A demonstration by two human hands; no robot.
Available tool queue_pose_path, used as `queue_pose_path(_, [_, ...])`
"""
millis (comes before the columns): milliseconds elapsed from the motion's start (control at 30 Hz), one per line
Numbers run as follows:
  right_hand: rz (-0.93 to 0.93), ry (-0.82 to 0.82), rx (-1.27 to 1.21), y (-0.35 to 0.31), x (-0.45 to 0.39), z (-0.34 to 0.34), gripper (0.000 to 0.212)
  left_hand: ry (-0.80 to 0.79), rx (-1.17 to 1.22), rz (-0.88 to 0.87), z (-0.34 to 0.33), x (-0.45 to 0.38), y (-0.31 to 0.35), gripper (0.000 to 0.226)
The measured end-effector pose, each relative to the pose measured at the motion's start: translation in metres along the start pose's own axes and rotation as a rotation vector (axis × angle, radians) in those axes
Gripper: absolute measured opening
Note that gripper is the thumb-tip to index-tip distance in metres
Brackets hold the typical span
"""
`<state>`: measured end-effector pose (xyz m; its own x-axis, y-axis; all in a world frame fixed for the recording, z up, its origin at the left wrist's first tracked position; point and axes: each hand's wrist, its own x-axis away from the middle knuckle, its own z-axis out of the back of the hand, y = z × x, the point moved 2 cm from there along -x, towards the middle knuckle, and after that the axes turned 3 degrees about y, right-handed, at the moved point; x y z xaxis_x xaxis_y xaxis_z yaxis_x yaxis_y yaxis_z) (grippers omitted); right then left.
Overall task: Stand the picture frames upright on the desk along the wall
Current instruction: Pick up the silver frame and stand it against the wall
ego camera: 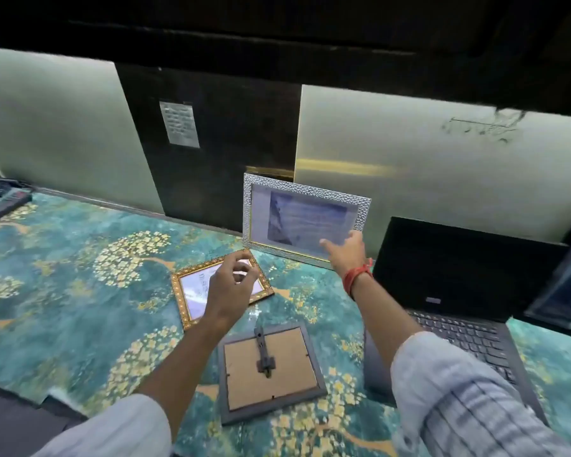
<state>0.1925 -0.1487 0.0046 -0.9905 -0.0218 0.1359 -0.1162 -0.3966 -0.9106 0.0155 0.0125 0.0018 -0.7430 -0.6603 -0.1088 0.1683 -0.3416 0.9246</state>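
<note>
The silver picture frame (305,219), its border hammered in texture with a thin gold inner line, stands upright on the desk (80,258) against the wall (442,166), showing a bluish print behind glass. The right hand (345,250), with a red thread at the wrist, grips the frame's lower right corner, thumb on the glass and fingers behind the edge. In front of it, a gold beaded frame (192,291) lies flat and face up, turned at an angle to the wall. The left hand (231,288) hovers over that frame with fingers loosely curled and holding nothing; whether it touches the frame cannot be told. Nearer the person, a grey frame (271,371) lies face down, its brown backing board and folded stand showing. The desk surface has a teal and gold floral pattern. An open black laptop (459,291) sits to the right, just beside the silver frame.
</note>
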Motion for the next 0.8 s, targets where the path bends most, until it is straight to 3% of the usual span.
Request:
queue_pose_path(167, [-0.254,0.263,-0.038,-0.002,-0.071,-0.013,0.069,-0.021,0.023,0.033,-0.016,-0.05,-0.025,0.022])
queue_pose_path(333, [-0.201,0.295,-0.015,0.009,-0.115,-0.031,0.057,-0.064,0.036,-0.017,-0.012,-0.091,-0.039,0.021])
queue_pose_path(500, [-0.162,0.44,-0.084,0.017,-0.116,-0.036,0.038,-0.114,0.01,-0.054,-0.01,-0.115,-0.044,0.024])
queue_pose_path(600, [0.0,0.483,-0.137,0.005,-0.092,-0.04,0.029,-0.129,-0.05,-0.158,-0.01,-0.129,-0.029,0.027])
queue_pose_path(667, [0.182,0.499,-0.158,-0.016,-0.075,-0.039,0.025,-0.104,-0.11,-0.328,-0.013,-0.143,-0.012,0.032])
queue_pose_path(800, [0.583,0.545,0.018,-0.068,-0.046,-0.033,0.019,-0.079,-0.365,-0.52,-0.02,-0.174,0.02,0.057])
